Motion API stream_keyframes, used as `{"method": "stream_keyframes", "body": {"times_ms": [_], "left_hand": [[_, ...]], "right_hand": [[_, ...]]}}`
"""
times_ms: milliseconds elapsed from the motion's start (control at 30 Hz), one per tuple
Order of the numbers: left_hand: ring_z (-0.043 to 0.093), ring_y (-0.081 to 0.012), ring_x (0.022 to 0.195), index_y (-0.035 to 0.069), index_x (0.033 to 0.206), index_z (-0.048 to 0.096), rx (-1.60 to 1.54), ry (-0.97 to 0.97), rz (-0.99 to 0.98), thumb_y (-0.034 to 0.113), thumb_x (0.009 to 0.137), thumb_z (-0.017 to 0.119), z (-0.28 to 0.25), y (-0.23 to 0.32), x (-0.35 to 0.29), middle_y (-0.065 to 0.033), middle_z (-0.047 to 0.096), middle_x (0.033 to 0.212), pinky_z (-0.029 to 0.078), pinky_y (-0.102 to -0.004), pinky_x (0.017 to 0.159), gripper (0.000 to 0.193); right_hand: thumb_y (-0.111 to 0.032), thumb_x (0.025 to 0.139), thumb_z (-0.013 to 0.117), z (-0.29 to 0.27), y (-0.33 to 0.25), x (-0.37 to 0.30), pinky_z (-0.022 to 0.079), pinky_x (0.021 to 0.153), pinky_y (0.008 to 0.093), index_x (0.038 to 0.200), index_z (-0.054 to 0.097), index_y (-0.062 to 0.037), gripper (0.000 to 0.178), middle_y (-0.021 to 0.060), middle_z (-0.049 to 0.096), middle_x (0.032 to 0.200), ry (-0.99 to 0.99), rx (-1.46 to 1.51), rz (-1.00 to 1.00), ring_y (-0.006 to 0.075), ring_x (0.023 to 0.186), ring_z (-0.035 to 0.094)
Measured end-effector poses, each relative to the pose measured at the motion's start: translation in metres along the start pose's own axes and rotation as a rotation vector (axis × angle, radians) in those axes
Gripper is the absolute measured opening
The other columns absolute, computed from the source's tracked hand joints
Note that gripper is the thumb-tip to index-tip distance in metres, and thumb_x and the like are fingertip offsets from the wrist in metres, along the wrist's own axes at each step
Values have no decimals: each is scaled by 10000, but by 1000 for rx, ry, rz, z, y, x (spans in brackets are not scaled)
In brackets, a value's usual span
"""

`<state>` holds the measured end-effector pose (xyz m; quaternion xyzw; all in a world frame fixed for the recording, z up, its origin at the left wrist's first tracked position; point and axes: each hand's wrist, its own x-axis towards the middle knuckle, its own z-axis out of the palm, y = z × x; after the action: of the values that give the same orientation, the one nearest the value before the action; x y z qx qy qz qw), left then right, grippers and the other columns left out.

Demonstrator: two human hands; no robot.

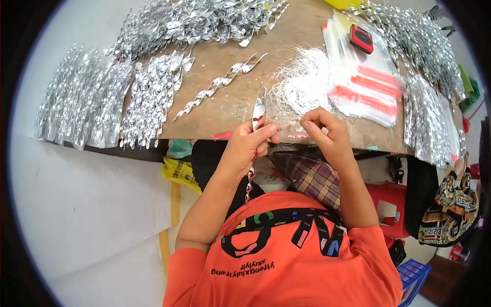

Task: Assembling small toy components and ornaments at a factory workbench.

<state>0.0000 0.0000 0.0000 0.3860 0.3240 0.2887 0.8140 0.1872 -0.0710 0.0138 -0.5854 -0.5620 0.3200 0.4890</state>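
Note:
My left hand (246,146) is closed round a twisted silver foil strip (259,110). The strip's upper end stands out above the fingers, and its spiral tail hangs below the hand in front of my orange shirt. To the right, my right hand (331,139) is raised at the table's near edge with thumb and forefinger pinched together. Whatever lies in that pinch is too thin to make out. Just beyond the right hand spreads a loose bundle of white strings (302,84). Another spiral foil strip (209,91) lies singly on the brown table (225,120).
Heaps of silver foil spirals (189,23) cover the back and left of the table. Clear plastic bags (365,94) with red bands lie right, under a small red device (361,39). More foil bundles (427,120) line the right edge. Another person's patterned sleeve (447,210) shows at far right.

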Motion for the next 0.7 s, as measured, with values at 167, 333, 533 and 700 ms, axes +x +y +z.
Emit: {"method": "stream_keyframes", "body": {"times_ms": [167, 333, 533, 700], "left_hand": [[342, -16, 433, 2, 904, 575, -32, -25, -19, 145, 833, 603, -8, 4, -2, -32, 579, 698, 267, -169, 404, 161], [338, -14, 431, 8, 896, 573, -68, -13, -12, 142, 835, 600, -8, 5, 0, -27, 571, 687, 271, -171, 401, 150], [370, -28, 455, 25, 889, 575, 23, 59, 47, 142, 835, 598, 0, 2, 1, -28, 573, 691, 285, -168, 420, 131], [403, -35, 490, 33, 900, 593, 289, 94, 162, 160, 831, 603, 14, 2, -10, -24, 577, 691, 299, -165, 451, 145]], "right_hand": [[-85, 855, 537, -6, 1, 0, 325, 555, 173, 858, 562, -33, 57, -61, 475, 680, 101, 128, 84, 12, 610, 403], [-92, 857, 539, -14, 11, 1, 327, 557, 171, 854, 555, -32, 63, -58, 487, 695, 151, 183, 61, 18, 601, 398], [-67, 842, 552, -17, 7, 2, 360, 534, 184, 976, 578, -22, 144, -18, 561, 813, 149, -212, -38, 28, 590, 428], [-39, 838, 547, 8, -18, -2, 416, 552, 201, 1061, 567, -6, 226, 34, 607, 922, -45, 32, -3, 39, 600, 473]]}}
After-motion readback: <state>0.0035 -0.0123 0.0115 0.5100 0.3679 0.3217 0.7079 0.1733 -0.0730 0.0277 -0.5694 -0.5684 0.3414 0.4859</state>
